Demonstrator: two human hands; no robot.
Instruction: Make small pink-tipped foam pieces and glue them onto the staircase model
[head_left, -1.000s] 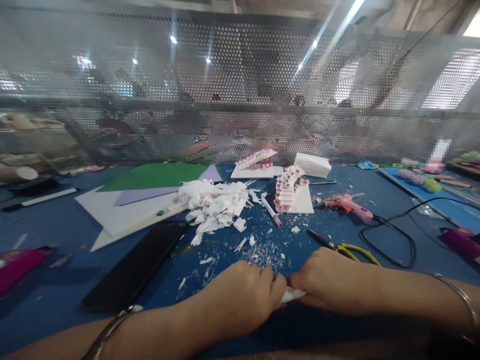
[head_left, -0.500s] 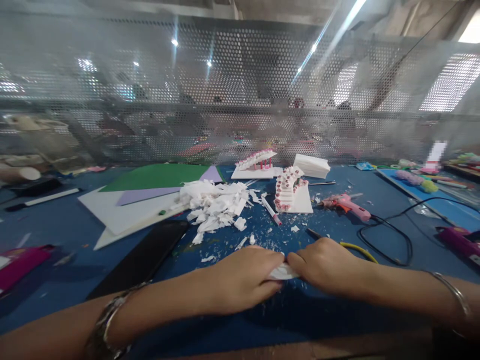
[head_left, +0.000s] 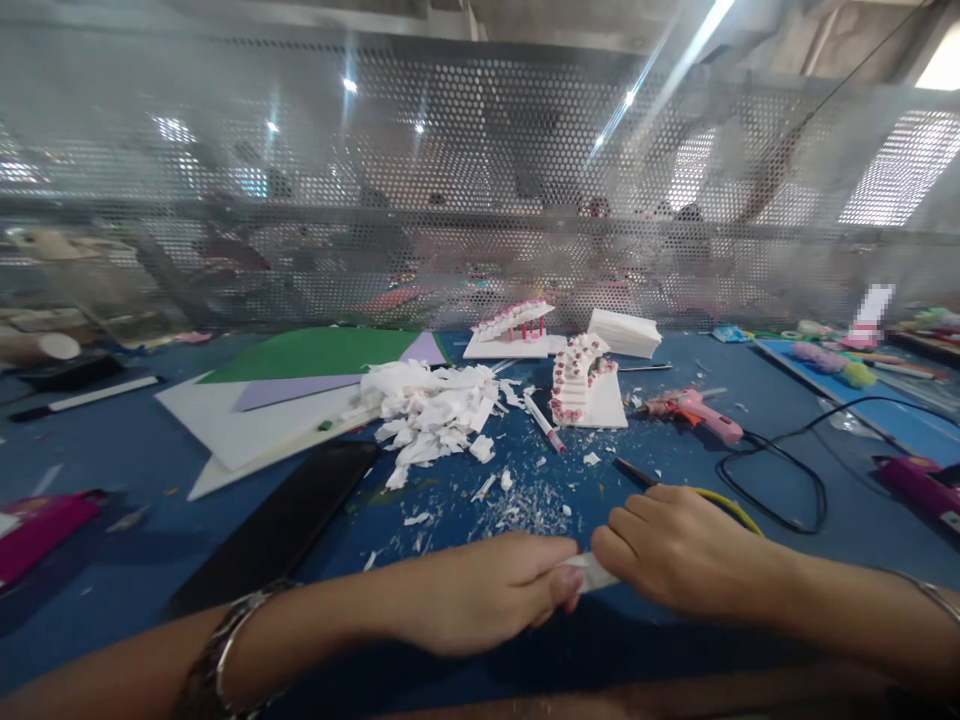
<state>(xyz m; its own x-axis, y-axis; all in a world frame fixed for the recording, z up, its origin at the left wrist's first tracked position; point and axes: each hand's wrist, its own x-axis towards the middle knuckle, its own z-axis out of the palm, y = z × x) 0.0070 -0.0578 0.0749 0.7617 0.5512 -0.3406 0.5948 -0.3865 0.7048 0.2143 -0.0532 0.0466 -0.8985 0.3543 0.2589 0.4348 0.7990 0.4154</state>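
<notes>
Both of my hands meet low in the middle of the blue table [head_left: 112,450]. My left hand [head_left: 484,590] and my right hand [head_left: 679,550] are closed on the two ends of one small white piece of foam [head_left: 596,572], which shows only between the fingers. Small white crumbs [head_left: 525,505] lie on the table just beyond my hands. A yellow-handled pair of pliers [head_left: 720,500] lies right behind my right hand, partly hidden by it.
A heap of white foam scraps [head_left: 431,410], a marker pen [head_left: 541,420], two small white stair models [head_left: 581,385], a pink glue gun [head_left: 694,410] with a black cable [head_left: 787,470], coloured sheets [head_left: 300,375], a black phone [head_left: 281,525]. A perforated metal screen [head_left: 480,200] closes the back.
My hands moved forward with the foam piece, then came back slightly toward me. My right hand has shifted a little to the right. Nothing else on the table moved.
</notes>
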